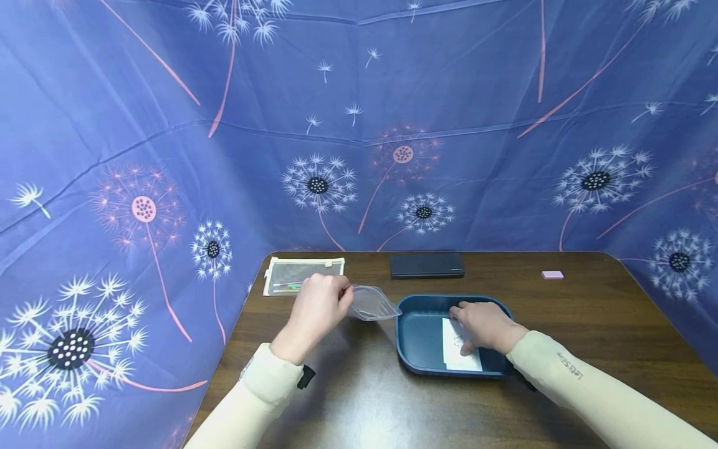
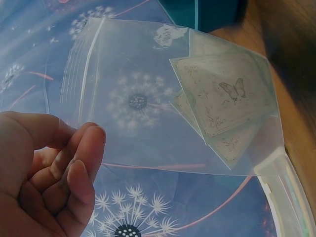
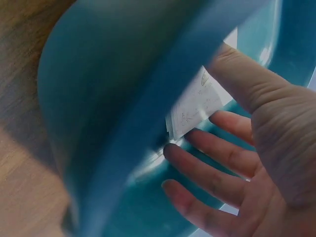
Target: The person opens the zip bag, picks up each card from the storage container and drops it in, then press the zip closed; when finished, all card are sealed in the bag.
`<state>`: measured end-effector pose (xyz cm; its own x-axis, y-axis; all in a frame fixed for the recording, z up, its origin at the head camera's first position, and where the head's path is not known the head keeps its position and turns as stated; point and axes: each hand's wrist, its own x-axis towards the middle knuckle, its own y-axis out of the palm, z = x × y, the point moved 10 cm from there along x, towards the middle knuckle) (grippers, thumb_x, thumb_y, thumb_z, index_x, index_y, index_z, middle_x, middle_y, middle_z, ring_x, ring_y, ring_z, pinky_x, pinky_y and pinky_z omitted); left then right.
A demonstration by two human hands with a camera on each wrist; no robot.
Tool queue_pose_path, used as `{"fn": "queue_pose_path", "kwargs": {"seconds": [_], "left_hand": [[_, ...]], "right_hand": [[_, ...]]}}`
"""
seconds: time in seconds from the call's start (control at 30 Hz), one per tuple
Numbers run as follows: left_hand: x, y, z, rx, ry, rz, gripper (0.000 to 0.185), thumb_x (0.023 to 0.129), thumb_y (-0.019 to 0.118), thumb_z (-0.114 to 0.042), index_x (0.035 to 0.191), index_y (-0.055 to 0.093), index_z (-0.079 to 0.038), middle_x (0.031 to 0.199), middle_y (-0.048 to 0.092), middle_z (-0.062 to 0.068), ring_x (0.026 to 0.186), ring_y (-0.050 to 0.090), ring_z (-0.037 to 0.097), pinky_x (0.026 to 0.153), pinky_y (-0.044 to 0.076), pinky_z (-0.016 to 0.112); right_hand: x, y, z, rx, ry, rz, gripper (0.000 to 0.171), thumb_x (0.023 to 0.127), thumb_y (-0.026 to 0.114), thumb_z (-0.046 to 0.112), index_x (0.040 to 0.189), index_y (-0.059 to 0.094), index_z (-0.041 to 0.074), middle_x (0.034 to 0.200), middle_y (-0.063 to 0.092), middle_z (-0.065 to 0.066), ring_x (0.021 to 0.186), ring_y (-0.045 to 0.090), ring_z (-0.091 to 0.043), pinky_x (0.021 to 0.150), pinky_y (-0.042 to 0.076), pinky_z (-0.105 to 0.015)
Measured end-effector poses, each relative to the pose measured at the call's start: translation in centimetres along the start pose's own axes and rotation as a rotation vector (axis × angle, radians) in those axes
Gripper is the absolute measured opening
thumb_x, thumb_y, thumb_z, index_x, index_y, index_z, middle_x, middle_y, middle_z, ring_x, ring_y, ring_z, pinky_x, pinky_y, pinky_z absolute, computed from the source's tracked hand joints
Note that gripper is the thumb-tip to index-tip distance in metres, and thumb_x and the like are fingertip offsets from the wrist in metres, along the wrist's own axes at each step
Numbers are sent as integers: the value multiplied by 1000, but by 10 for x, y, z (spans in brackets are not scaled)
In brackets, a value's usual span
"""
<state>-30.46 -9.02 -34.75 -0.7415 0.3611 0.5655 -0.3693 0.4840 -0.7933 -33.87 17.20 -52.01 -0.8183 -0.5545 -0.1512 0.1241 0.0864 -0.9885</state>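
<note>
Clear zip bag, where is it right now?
In the head view, the clear zip bag is in the lower middle, pinched by the left hand, just left of the blue tray.

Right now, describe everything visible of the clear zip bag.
The clear zip bag is thin, see-through, plastic-looking, with ribbed closure lines near one end and a whitish patch. Pale cards, one printed with a butterfly, lie overlapped inside toward its other end. The left hand pinches its closure end, holding it above the table, left of the blue tray. Tray contact is unclear.
</note>
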Motion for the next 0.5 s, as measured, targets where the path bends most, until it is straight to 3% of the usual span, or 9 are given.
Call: {"fn": "queue_pose_path", "kwargs": {"seconds": [0.3, 0.5], "left_hand": [[0, -2, 0, -1, -4, 6, 36, 85, 73, -5, 59, 54, -21, 51, 37, -13, 48, 35, 6, 48, 34, 29], [1, -4, -1, 6, -4, 2, 36, 84, 73, -4, 58, 53, -21, 51, 36, -13, 48, 35, 8, 48, 35, 30]], "right_hand": [[-4, -8, 1, -28, -13, -68, 76, 64, 98, 45, 118, 65, 3, 97, 71, -11, 78, 68, -24, 70, 59, -45], [-7, -17, -2, -42, -26, -149, 61, 65, 99, 39, 106, 67, 6, 93, 70, -8, 77, 69, -24, 63, 58, -42]]}}
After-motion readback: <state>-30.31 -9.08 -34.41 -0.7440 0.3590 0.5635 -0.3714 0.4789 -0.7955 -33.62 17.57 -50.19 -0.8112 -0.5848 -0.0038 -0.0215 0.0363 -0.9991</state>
